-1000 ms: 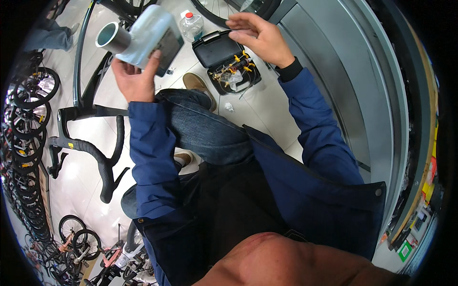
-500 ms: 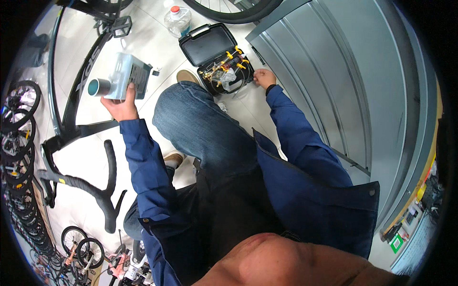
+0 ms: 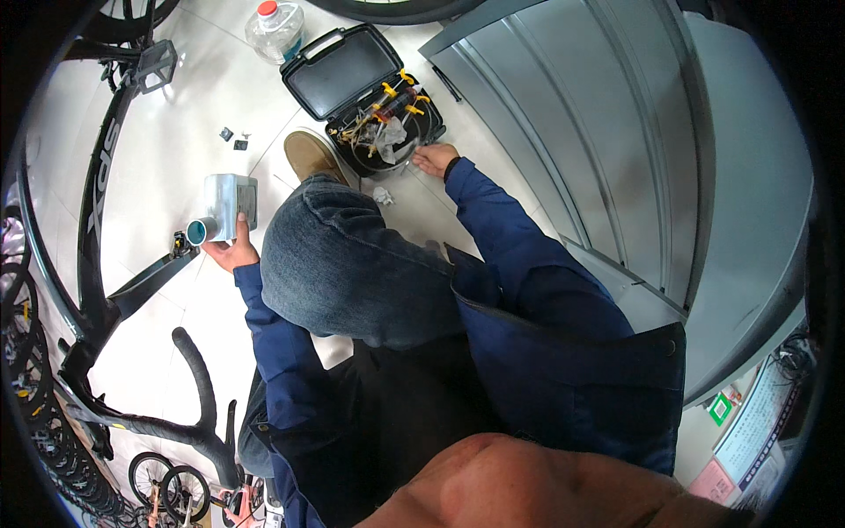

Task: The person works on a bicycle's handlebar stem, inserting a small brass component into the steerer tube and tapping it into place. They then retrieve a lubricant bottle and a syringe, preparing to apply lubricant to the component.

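In my left hand (image 3: 232, 253) is a silvery, boxy bottle (image 3: 231, 195), tilted so that its round end with a teal inside points toward the lower left. My thumb lies along its side and the fingers wrap beneath. My right hand (image 3: 434, 160) is at the near right corner of an opened black plastic case (image 3: 429, 130), fingertips pinched together. A thin clear tube curves close to those fingertips; whether they hold it is unclear. Inside the case lie dark syringe-like tubes with yellow fittings (image 3: 414, 109), brass-coloured small parts (image 3: 357, 134) and a crumpled clear bag (image 3: 387, 139).
A clear jug with a red cap (image 3: 275, 35) stands behind the case. Grey metal panels (image 3: 563, 123) rise at the right. At the left is a dark bicycle frame (image 3: 95, 220) with drop handlebars (image 3: 204, 396). Small black parts (image 3: 233, 139) and crumpled tissue (image 3: 383, 195) lie on the floor.
The whole view has shifted. My left hand has brought the bottle lower and nearer to me. My right hand has slid along the case's edge, nearer and to the left.
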A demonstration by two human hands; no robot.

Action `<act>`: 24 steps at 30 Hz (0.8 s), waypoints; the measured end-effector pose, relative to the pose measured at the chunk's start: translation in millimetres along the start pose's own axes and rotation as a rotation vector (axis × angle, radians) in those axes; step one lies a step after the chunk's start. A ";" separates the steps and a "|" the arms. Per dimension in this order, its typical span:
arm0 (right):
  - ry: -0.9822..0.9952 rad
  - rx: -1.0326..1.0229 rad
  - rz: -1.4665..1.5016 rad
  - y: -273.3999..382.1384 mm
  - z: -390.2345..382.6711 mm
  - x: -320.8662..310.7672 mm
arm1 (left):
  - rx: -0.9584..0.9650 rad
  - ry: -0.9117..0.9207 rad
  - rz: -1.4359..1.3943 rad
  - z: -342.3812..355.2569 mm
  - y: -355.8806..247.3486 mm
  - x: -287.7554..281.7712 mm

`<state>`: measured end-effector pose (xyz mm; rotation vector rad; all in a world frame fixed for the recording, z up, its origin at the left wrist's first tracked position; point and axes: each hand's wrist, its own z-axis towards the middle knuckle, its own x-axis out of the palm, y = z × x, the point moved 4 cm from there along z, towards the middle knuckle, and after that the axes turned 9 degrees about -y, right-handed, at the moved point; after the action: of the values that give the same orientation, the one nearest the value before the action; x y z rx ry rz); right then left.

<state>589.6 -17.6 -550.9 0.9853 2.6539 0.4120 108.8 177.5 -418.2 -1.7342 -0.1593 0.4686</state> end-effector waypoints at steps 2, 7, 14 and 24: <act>0.091 0.017 0.157 0.4 -1.6 10.7 | -0.068 -0.022 -0.022 -6.2 17.9 -5.4; 0.065 -0.050 -0.362 21.9 -11.3 12.2 | -0.078 -0.048 -0.012 -16.8 45.6 -15.3; -0.493 -1.045 -0.808 106.0 -11.7 21.6 | -0.178 -0.078 0.047 -26.8 63.6 -22.4; -0.650 -1.037 -1.301 128.9 -33.2 35.4 | -0.080 -0.142 0.069 -23.9 67.3 -16.3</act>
<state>627.7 94.1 -479.9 -0.7715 1.5527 0.7677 93.4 135.1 -475.9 -1.7893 -0.2224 0.6442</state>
